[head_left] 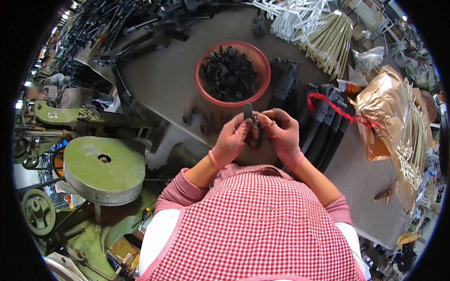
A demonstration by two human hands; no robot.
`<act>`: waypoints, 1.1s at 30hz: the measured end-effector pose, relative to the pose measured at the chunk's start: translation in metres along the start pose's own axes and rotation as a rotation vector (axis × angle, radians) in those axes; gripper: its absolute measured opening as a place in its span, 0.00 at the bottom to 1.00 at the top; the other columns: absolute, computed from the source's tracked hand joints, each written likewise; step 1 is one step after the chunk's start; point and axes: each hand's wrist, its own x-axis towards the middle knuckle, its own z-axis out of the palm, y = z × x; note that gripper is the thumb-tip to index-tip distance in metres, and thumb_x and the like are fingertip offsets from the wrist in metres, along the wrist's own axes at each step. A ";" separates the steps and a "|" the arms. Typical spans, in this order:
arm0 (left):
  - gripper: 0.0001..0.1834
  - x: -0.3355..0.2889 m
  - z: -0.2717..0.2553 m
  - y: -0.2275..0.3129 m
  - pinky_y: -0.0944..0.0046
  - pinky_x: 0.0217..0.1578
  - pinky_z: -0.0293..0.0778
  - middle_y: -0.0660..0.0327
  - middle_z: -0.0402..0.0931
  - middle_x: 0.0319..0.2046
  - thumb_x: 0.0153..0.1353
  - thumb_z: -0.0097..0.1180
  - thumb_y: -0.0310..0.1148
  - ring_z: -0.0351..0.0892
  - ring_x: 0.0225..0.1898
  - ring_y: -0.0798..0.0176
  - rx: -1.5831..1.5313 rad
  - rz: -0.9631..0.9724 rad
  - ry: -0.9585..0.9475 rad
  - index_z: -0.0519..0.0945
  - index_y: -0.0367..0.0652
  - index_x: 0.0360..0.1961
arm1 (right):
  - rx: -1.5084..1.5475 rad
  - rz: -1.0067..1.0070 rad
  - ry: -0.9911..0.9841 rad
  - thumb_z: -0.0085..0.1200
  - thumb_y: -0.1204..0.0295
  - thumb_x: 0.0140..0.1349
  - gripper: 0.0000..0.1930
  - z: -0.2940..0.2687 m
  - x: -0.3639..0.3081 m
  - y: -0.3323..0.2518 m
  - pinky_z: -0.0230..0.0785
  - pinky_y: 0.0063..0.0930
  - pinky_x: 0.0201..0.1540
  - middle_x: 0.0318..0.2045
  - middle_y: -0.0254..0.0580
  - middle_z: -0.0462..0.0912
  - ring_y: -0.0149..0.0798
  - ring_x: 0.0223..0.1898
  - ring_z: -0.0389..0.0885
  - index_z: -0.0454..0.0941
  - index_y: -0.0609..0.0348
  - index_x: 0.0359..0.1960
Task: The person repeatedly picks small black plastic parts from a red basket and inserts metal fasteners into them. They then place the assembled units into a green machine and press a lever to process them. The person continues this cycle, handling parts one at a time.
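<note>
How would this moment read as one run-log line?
left hand: holds dark part; right hand: close beside it; red basket: holds black pieces; green machine: at left

Wide fisheye view from the head, downward, close above left hand, right hand and worktable

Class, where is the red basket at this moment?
In the head view, the red basket stands on the table at upper centre, beyond the left hand and right hand, with long black parts to its right.
</note>
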 end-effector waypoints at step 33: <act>0.09 -0.082 -0.040 -0.104 0.69 0.28 0.76 0.61 0.81 0.31 0.72 0.49 0.30 0.80 0.28 0.71 0.277 -0.164 0.354 0.76 0.38 0.47 | -0.082 0.797 -0.445 0.53 0.66 0.70 0.14 -0.012 -0.013 0.076 0.66 0.13 0.30 0.28 0.33 0.81 0.25 0.27 0.76 0.79 0.65 0.48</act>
